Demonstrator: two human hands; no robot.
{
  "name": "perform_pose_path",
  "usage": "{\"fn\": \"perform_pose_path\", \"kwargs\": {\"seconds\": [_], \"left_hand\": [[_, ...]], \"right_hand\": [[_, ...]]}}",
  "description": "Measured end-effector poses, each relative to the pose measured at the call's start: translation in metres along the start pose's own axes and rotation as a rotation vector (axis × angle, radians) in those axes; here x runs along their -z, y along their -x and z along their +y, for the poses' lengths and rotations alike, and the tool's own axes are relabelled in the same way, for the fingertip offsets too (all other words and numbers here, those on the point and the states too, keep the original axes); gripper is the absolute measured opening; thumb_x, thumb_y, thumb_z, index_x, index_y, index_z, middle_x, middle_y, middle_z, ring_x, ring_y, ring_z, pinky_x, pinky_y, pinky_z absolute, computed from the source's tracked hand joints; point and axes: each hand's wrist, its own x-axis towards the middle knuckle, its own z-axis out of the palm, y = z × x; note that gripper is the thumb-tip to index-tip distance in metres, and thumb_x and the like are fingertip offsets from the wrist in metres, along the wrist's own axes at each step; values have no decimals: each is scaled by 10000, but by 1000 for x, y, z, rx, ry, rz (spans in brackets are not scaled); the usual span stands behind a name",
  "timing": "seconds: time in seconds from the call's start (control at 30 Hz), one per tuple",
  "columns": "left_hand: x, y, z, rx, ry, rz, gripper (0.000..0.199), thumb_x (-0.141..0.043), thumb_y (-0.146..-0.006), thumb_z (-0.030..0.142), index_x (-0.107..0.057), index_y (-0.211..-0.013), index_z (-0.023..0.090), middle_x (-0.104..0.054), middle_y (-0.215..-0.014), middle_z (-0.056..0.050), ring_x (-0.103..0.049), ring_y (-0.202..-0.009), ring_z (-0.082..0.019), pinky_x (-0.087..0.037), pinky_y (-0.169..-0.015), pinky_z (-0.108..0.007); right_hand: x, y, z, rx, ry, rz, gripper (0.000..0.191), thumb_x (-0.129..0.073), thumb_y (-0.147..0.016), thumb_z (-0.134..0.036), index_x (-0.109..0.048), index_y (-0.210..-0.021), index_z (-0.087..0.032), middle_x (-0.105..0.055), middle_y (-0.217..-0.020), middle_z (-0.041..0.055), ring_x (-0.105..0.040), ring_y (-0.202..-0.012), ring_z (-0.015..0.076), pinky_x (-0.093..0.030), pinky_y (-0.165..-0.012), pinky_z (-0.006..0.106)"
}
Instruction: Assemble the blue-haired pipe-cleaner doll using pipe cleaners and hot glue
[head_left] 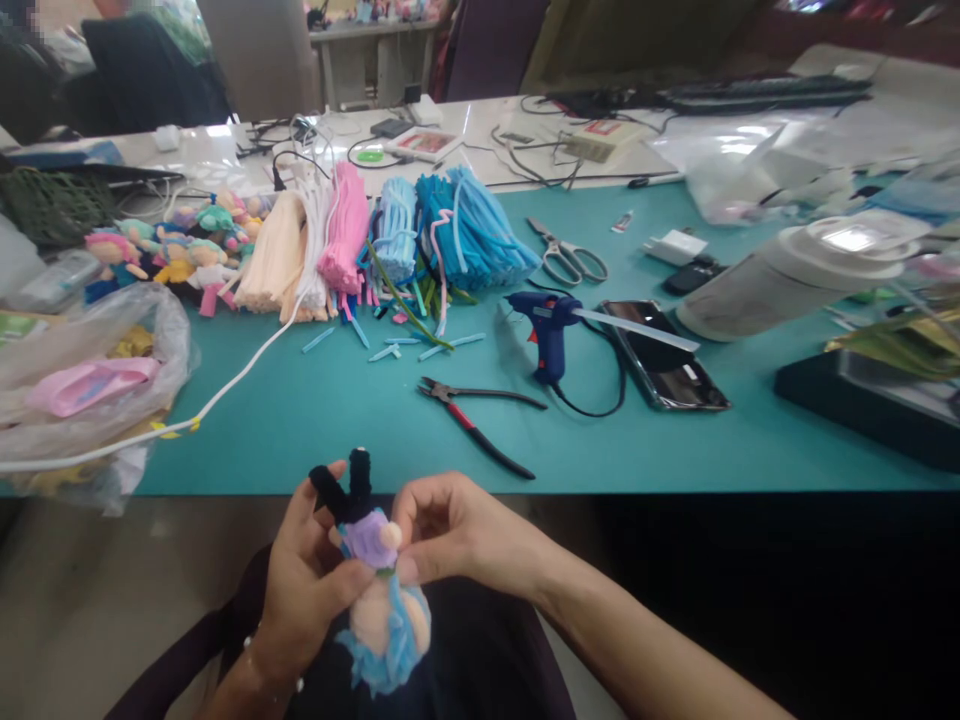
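Note:
A small fuzzy doll [369, 540] hangs upside down over my lap, just off the table's front edge. Its black legs point up, its body is purple, and blue hair surrounds a pale head at the bottom. My left hand [304, 585] is wrapped round the doll from the left, thumb near its neck and fingers behind the legs. From the right, my right hand [442, 530] pinches the doll beside its neck and arm, thumb and forefinger close together. A bit of green shows at the neck between my hands.
On the green mat [337, 400] lie pliers [472, 425], a blue glue gun [550, 330], a phone [664, 355], scissors [564, 255] and pipe-cleaner bundles [345, 235]. Small dolls [176, 245] and a plastic bag [161, 330] are at left; a white cup [780, 275] stands right.

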Motion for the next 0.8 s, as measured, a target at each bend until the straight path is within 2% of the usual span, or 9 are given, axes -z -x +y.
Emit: {"fn": "perform_pose_path", "kwargs": {"seconds": [0.2, 0.37, 0.5, 0.57, 0.7, 0.8], "left_hand": [[9, -3, -6, -12, 14, -68, 784, -840, -594, 239, -534, -1315, 277, -725, -860, -35, -648, -616, -129, -515, -508, -174], [5, -3, -2, 5, -11, -49, 773, -839, -587, 243, -548, -1303, 242, -710, -874, -54, -641, -623, -136, -516, -517, -190], [-2, -2, 4, 57, 2, -8, 733, -842, -587, 253, -568, -1267, 259, -687, -831, -19, -607, -606, -111, -500, -527, -176], [-3, -2, 5, 68, 15, -2, 698, -848, -582, 281, -594, -1231, 258, -669, -789, -3, -591, -597, -106, -489, -519, -169], [3, -5, 0, 94, 84, -102, 588, -843, -604, 310, -638, -1153, 265, -538, -589, 61, -464, -449, -53, -364, -405, -123], [7, -6, 0, 103, 102, -138, 543, -846, -596, 380, -656, -1091, 264, -512, -596, 63, -417, -436, -41, -354, -406, -131]], "right_hand": [[1, -3, 3, 60, 2, -6, 398, -917, -454, -365, -634, -621, -141, -645, -573, -51, -559, -518, 49, -439, -531, 180], [-4, -3, 5, 136, -11, 13, 377, -913, -479, -350, -637, -615, -133, -630, -590, -52, -551, -512, 44, -432, -534, 184], [-6, 0, 4, 191, 20, 63, 347, -903, -509, -322, -632, -611, -133, -610, -585, -52, -523, -517, 43, -397, -509, 179], [-5, 0, 4, 180, 19, 47, 342, -902, -508, -315, -634, -623, -138, -613, -584, -52, -520, -518, 46, -395, -506, 180], [-3, 0, 3, 109, -42, -45, 344, -901, -500, -313, -653, -658, -136, -653, -616, -32, -573, -557, 62, -443, -557, 194], [-4, -1, 3, 122, -46, -40, 321, -894, -518, -307, -664, -661, -135, -650, -614, -34, -566, -550, 58, -426, -535, 186]]}}
